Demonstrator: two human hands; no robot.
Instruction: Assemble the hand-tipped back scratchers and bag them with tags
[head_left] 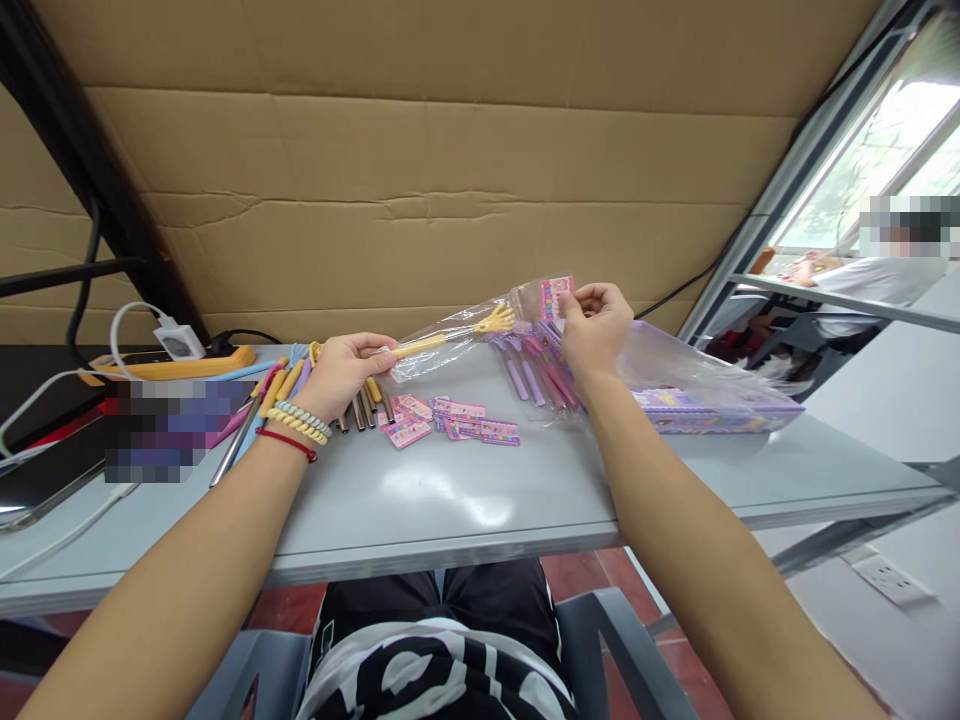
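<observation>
A yellow hand-shaped back scratcher (495,320) lies slantwise inside a clear plastic bag (457,330) held above the table. My left hand (346,372) pinches its yellow handle at the bag's left end. At the upper right, my right hand (598,325) grips the bag's corner, beside a pink printed card (555,297). Below the bag, several pink and purple cards (465,418) are scattered on the table. Purple and pink back scratchers (525,372) in clear wrapping lie under my right hand. Metal rods with coloured handles (274,390) lie behind and beside my left wrist.
A purple display box (712,412) with clear plastic over it stands on the right of the grey table (442,510). Chargers and cables (178,338) crowd the left. Cardboard (450,200) walls the back. Another person (885,270) sits beyond the shelf frame at right.
</observation>
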